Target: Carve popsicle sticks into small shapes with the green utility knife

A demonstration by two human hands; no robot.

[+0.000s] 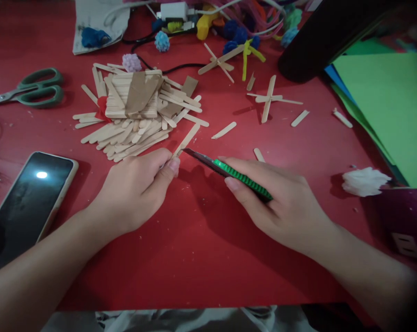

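Observation:
My left hand [135,186] pinches a wooden popsicle stick [188,137] between thumb and fingers, its far end pointing up and to the right. In my right hand [280,198] is a green and black utility knife [244,180], with fingers wrapped round the handle. The dark blade reaches left to the stick just above my left thumb; whether it touches the wood I cannot tell. Beyond my left hand lies a heap of loose popsicle sticks [132,138]. Two crossed-stick shapes [269,98] rest on the red table, with short cut stick pieces [224,130] nearby.
Green-handled scissors [38,87] and a phone [32,203] lie on the left. A dark cylindrical post [312,44] slants over the back right, beside green paper sheets [388,101]. Crumpled white tissue [365,180] sits at right. Cables and pipe cleaners clutter the back.

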